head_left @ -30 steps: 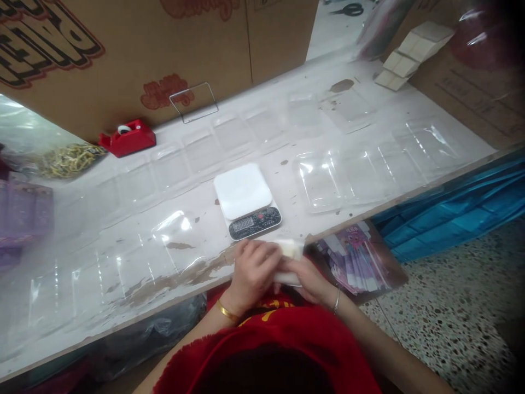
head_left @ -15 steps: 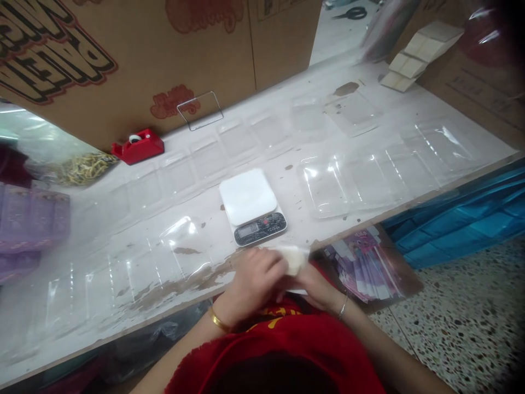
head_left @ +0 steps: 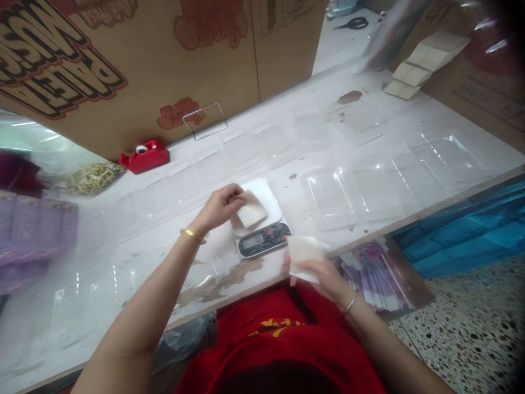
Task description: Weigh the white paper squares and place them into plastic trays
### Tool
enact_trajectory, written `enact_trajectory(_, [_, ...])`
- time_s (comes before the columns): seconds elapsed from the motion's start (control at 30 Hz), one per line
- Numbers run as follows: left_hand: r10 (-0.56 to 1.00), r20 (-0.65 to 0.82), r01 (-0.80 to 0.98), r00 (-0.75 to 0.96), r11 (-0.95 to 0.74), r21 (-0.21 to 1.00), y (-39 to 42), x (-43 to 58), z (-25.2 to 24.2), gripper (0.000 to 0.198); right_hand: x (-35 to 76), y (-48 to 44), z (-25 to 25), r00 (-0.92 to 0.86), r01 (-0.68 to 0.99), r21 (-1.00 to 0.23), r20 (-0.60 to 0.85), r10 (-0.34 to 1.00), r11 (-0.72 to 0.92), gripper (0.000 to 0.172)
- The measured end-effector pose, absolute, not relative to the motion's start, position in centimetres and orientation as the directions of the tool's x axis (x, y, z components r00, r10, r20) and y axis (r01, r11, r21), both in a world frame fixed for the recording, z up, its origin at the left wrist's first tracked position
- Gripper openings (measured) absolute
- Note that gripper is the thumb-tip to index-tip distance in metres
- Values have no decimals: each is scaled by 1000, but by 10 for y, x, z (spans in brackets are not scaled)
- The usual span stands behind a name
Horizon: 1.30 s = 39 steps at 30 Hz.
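while the left hand (head_left: 219, 207) lowers a small pale pad (head_left: 250, 210) onto the white plate of the scale (head_left: 259, 218), it would do well to lay the pad flat near the middle and let go fully, so nothing presses on the plate or covers the display. the fingers are curled, pinching the pad's left edge. further right, at the tabletop (head_left: 348, 153) edge, the right hand (head_left: 324, 276) is half closed, thumb on top, gripping a stack of similar white pads (head_left: 304, 256), clear of the scale.
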<state>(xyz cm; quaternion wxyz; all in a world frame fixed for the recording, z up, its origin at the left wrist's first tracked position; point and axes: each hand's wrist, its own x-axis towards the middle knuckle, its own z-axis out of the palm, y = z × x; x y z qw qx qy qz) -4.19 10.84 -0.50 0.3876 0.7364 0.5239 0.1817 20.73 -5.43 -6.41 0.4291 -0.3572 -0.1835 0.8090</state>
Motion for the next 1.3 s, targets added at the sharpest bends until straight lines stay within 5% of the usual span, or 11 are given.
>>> enact_trajectory(0.13, [884,-132,728,448,-275,628,120,-37,-19,7,209,-51,-67,-378,-559,-595,-436,817,-577,49])
enact_trajectory(0.33, [903,111,852,415,-429,301,114,-48,-11,23,212,-51,-66,-396,-551,-585,-445,803,-595,51])
enact_trajectory(0.53, [936,273,820,223,-332,466,109,-78,5,10,219,-51,-55,-410,-512,-565,-502,762,-647,51])
enact_trajectory(0.83, [952,248,788,181,-291,542,106,-82,-1,7,221,-54,-51,-421,-499,-564,-506,753,-658,52])
enact_trajectory(1.13, [942,208,761,265,-336,554,107,-66,-9,11,217,-57,-50,-441,-521,-552,-479,759,-651,54])
enact_trajectory(1.3, [926,96,831,366,-372,413,95,-43,-19,15,208,-58,-51,-451,-534,-535,-475,755,-655,56])
